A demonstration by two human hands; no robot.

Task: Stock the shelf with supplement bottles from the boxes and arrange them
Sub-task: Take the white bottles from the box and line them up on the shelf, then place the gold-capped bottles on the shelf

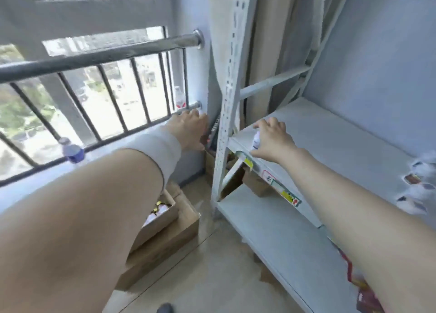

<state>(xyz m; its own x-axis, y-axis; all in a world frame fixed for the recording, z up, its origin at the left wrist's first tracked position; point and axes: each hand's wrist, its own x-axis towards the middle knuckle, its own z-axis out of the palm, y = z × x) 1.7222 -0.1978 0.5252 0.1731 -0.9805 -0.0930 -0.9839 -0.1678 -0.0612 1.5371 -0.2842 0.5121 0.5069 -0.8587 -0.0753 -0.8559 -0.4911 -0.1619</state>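
Observation:
My right hand [273, 140] grips a small white supplement bottle [256, 140] at the front left corner of the grey metal shelf [330, 135]. Several blurred bottles [415, 187] stand further right on that shelf board. My left hand [191, 128] reaches into the corner between the window sill and the shelf post, beside a dark, reddish object [213, 128]. Blur hides whether its fingers hold anything. Below my left arm, an open cardboard box [165, 214] on the floor shows white bottles inside.
A larger cardboard box [169, 237] lies under the open one. More cardboard boxes [254, 183] sit under the shelf board, above the lower shelf board [271, 230]. A metal railing [101, 55] guards the window, and two water bottles [72, 151] stand on the sill.

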